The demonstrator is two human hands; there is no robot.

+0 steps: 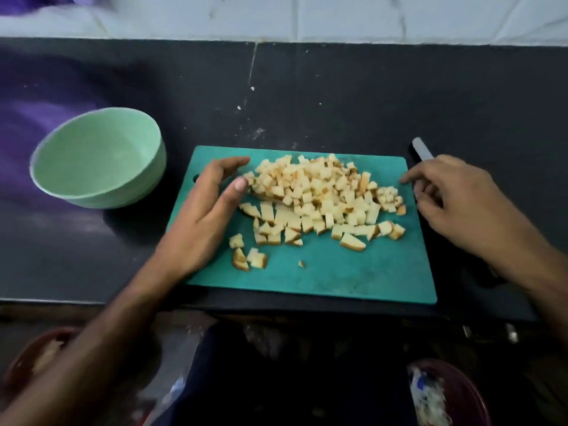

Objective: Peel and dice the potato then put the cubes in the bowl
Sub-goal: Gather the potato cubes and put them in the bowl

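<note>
Potato cubes [319, 198] heaped on board [338, 272]; left hand [203, 216] and right hand [461, 204] released, grasping nothing; careless scooping risks spillage short of bowl [98, 158].

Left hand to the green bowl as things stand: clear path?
Probably yes. The left hand lies open at the cutting board's left edge; the bowl sits just left of it on bare counter, nothing between.

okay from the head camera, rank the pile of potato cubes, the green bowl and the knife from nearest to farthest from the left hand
1. Pile of potato cubes: touching the left hand's fingertips, mid-board.
2. Green bowl: off the board, to the hand's left.
3. Knife: beyond the board's right edge, by the right hand.
</note>
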